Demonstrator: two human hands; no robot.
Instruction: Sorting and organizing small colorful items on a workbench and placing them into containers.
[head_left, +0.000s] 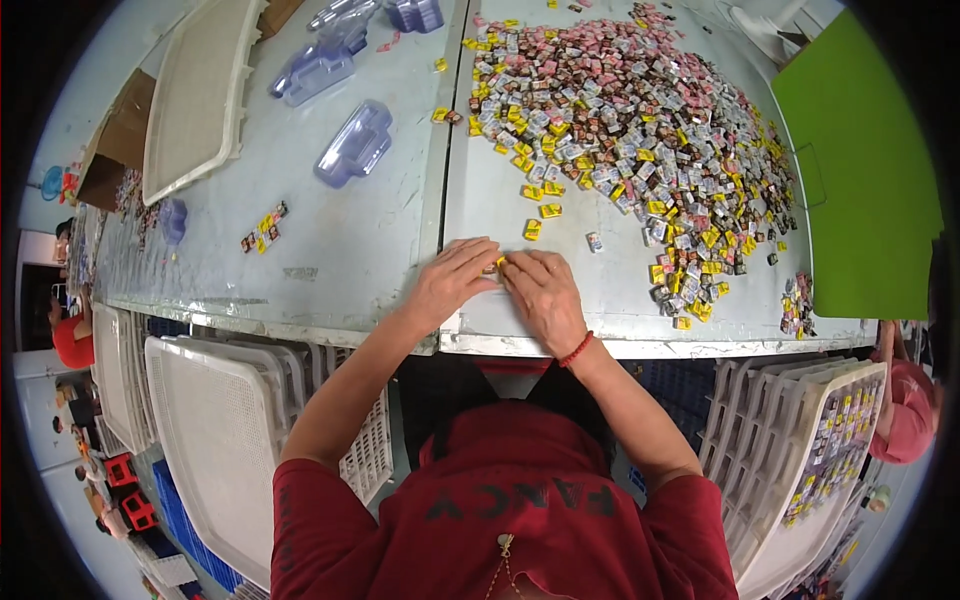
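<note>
My left hand [455, 282] and my right hand [541, 290] meet over the table near its front edge, fingers closed and fingertips almost touching. Between them they pinch a few small packets [499, 263]; a yellow one shows, and the fingers cover most of the rest. Just beyond my right hand, a yellow packet [533, 230] and a whitish packet [595, 242] lie loose. Farther back on the right spreads a big heap of small packets [640, 120] in yellow, brown, pink and white. A short row of packets [265, 229] rests on the table to the left.
Clear purplish plastic trays [354, 144] lie at the back left, beside a white mesh tray [195, 95]. A green panel [870, 170] borders the right side. Below the table edge stand stacked white trays [210, 430] and a rack [800, 460]. Other people work at both sides.
</note>
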